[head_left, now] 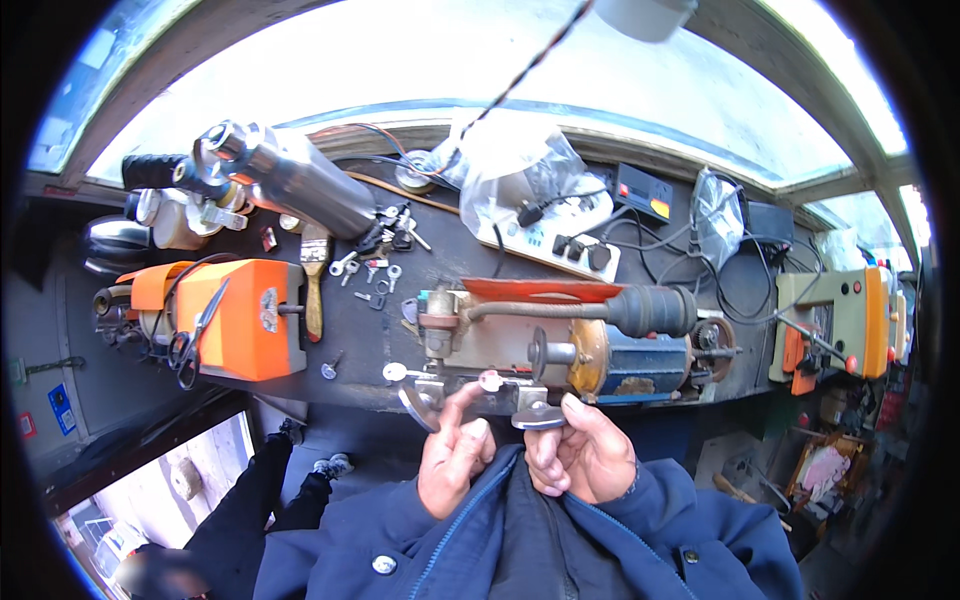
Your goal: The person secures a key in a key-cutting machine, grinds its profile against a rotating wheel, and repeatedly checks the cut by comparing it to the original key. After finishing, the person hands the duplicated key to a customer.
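A key-cutting machine (pixel 640 355) with a blue motor body stands at the bench's near edge in front of me. My right hand (pixel 597 455) pinches the round metal clamp knob (pixel 540 417) on the right vise. My left hand (pixel 455 455) reaches up with its index finger stretched out and the other fingers curled. That fingertip is at or just beside a key (pixel 490 380) that lies by the right vise; whether they touch I cannot tell. Another key (pixel 396 371) sits at the left vise, above a second clamp knob (pixel 418 407). The cutting wheel (pixel 538 352) is just behind.
Loose keys (pixel 375 270), a brush (pixel 314 285) and a steel flask (pixel 315 180) lie behind to the left. Scissors (pixel 200 335) rest on an orange machine (pixel 245 315). Behind are a power strip (pixel 550 240) and cables; another machine (pixel 830 320) stands right. A person's legs (pixel 270 480) show lower left.
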`<state>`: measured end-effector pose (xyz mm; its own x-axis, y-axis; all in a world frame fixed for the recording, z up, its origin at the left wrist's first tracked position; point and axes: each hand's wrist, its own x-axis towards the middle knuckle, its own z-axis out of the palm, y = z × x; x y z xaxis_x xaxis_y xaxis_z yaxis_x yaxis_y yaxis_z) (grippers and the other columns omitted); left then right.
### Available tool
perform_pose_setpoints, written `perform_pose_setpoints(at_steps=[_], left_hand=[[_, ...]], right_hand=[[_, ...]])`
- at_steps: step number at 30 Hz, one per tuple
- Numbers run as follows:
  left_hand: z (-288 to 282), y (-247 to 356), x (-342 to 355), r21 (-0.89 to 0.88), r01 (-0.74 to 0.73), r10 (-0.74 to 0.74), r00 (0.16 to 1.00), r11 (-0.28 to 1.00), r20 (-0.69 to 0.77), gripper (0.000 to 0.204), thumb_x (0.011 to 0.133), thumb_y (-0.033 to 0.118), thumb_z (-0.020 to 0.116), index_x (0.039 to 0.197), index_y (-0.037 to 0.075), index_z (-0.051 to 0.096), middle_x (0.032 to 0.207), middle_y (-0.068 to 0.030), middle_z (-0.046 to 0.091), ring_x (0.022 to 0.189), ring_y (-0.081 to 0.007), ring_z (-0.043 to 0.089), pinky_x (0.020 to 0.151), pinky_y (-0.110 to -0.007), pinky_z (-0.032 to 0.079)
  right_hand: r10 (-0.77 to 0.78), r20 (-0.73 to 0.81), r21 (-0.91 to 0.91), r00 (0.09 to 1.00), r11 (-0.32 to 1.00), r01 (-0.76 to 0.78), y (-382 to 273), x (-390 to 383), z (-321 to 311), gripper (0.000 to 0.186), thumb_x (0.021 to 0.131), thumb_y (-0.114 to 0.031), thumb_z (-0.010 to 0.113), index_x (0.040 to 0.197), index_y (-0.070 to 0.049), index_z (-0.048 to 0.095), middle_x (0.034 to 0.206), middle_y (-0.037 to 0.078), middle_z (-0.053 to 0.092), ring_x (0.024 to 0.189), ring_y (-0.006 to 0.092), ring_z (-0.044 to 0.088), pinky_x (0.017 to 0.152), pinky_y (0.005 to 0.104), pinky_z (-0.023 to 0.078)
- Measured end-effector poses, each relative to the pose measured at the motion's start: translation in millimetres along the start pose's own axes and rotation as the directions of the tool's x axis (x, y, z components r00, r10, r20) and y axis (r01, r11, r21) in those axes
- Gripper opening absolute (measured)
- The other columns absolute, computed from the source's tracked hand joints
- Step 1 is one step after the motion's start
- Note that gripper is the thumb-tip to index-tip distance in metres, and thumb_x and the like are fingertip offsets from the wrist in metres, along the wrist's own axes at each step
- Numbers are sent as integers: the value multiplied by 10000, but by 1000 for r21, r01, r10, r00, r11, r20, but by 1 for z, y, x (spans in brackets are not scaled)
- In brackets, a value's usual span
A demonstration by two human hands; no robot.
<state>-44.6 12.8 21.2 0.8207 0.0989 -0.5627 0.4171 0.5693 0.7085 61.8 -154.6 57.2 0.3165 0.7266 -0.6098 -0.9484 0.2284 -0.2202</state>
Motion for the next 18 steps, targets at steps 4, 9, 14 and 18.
perform_pose_setpoints(at_steps=[4,9,14,18], left_hand=[[1,5,3,-68,59,-57,998,996,21,578,1041,256,512,1558,111,299,731,1,512,533,-21,313,505,-183,245],[3,6,11,-110,52,-48,998,993,33,594,1044,249,513,1568,107,271,819,-31,540,555,-24,335,525,-177,284],[3,7,19,-117,43,-38,998,992,48,562,1060,260,478,1563,110,277,838,-26,541,564,-29,345,534,-180,293],[2,5,28,-106,77,-73,996,991,46,493,1085,341,457,1506,111,348,821,-17,523,565,-27,354,530,-181,295]], right_hand=[[-23,6,18,1000,1000,23,0,0,3,576,1067,-420,401,821,36,654,731,108,559,562,161,475,547,308,423],[-19,15,32,1000,999,18,1,0,6,580,1066,-430,364,800,8,636,705,104,535,550,165,461,527,314,409],[-17,-20,-8,1000,1000,16,2,1,10,606,1063,-456,318,788,-14,628,661,86,496,523,154,427,517,306,396],[-7,-37,-49,999,999,5,3,2,15,663,1057,-507,274,776,-18,623,646,66,468,509,142,408,512,294,387]])
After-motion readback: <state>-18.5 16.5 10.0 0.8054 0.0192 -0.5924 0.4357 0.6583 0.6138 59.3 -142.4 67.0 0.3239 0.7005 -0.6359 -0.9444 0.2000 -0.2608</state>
